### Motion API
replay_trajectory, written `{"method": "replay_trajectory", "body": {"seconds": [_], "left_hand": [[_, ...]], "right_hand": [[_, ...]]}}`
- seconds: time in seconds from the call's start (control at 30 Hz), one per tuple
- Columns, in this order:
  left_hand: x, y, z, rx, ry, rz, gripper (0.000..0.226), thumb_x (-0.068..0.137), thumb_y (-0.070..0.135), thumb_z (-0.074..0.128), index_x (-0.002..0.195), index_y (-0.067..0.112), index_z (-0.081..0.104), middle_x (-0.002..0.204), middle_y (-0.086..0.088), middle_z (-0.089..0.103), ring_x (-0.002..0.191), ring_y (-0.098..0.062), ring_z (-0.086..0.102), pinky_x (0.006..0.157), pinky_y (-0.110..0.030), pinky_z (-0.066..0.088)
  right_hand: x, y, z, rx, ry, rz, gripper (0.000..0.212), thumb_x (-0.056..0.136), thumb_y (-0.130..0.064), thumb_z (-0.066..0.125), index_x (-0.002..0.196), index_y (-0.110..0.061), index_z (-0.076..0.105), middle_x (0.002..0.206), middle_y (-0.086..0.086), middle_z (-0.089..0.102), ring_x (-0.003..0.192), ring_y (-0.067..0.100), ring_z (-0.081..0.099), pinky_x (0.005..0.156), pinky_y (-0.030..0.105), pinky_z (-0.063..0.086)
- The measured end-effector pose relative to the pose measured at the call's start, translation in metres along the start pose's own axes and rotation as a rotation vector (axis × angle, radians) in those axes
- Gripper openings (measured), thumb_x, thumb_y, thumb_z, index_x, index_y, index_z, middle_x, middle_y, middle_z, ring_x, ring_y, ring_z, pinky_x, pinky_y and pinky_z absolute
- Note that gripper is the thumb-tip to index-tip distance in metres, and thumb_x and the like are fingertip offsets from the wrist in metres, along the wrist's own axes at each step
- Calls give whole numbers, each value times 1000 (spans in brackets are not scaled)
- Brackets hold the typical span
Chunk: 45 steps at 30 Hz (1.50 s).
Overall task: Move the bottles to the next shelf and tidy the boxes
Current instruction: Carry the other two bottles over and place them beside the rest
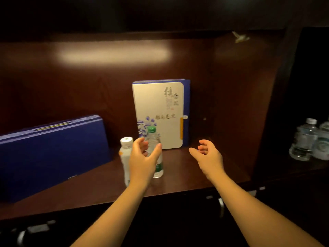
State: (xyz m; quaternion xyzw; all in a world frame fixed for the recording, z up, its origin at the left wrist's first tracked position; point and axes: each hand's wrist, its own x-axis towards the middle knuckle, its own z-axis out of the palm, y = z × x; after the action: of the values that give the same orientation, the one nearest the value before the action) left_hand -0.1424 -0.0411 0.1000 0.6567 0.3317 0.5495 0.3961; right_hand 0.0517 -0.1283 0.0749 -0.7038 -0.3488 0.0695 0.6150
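A clear bottle with a green cap (154, 138) stands on the dark wooden shelf (187, 168). Just left of it stands a white bottle with a white cap (125, 152). My left hand (143, 159) is spread open around the green-capped bottle, thumb and fingers on either side, not closed on it. Farther right, my right hand (207, 155) hovers open above the shelf and holds nothing. A white and blue box (160, 113) stands upright against the back wall. On the left a long blue box (49, 150) leans tilted.
A wooden partition (249, 104) closes the shelf on the right. Beyond it, on the neighbouring shelf, stand clear water bottles (306, 139). Metal handles (220, 202) show on the dark cabinet front below the shelf edge.
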Motion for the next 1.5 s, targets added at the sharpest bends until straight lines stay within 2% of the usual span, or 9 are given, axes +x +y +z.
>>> {"method": "replay_trajectory", "body": {"seconds": [0.1,0.27,0.47,0.6,0.77,0.93,1.07,1.2,1.5], "left_hand": [[9,-12,-56,75,110,-24,50,74,48,72,115,37,47,110,14,56,97,-2,56,74,-14,40],[23,-40,-102,162,179,-124,74,73,52,72,134,22,42,129,0,53,109,-10,51,90,-27,42],[28,-76,-86,184,68,-241,94,66,56,76,142,22,33,144,-1,43,124,-14,45,95,-29,36],[29,-109,-58,167,-32,-314,107,55,59,80,143,26,29,143,6,42,129,-15,41,98,-32,36],[31,-148,-35,121,-53,-327,73,59,48,82,119,36,42,109,17,57,99,-6,56,77,-27,45],[35,-159,-30,117,-14,-290,46,67,42,79,99,42,47,97,15,61,88,-2,58,64,-22,43],[27,-145,-17,106,-49,-261,45,66,43,80,96,42,46,93,16,60,85,-2,58,62,-24,43],[7,-116,20,51,-150,-207,43,66,43,81,93,43,47,90,14,62,81,-3,59,61,-27,44],[-107,-21,183,-207,-571,-147,42,70,37,80,98,39,49,94,11,64,86,-7,62,65,-29,47]], "right_hand": [[-2,-16,45,-10,-70,-18,61,75,-43,75,127,-20,55,104,-4,60,96,14,59,78,30,46],[-4,-25,91,-15,-135,-26,66,74,-43,75,131,-19,52,114,1,61,100,16,58,79,30,44],[7,-4,114,-56,-215,40,83,72,-40,78,142,-17,40,136,7,51,119,19,50,89,33,44],[18,21,137,11,-299,124,94,63,-39,84,143,-20,38,138,3,50,124,19,49,93,33,44],[24,44,171,173,-339,176,70,51,-40,87,111,-35,53,103,-12,67,94,7,65,73,25,52],[21,44,172,210,-277,137,53,57,-37,86,100,-37,55,95,-12,69,84,2,67,69,22,53],[10,43,140,201,-222,152,50,59,-33,86,98,-35,55,91,-13,69,77,-5,65,62,14,48],[-6,48,75,165,-102,176,50,56,-36,86,97,-35,56,89,-13,70,77,-3,66,64,17,49],[-51,74,-148,26,340,216,52,53,-38,86,96,-38,56,85,-12,72,78,-1,68,65,17,50]]}}
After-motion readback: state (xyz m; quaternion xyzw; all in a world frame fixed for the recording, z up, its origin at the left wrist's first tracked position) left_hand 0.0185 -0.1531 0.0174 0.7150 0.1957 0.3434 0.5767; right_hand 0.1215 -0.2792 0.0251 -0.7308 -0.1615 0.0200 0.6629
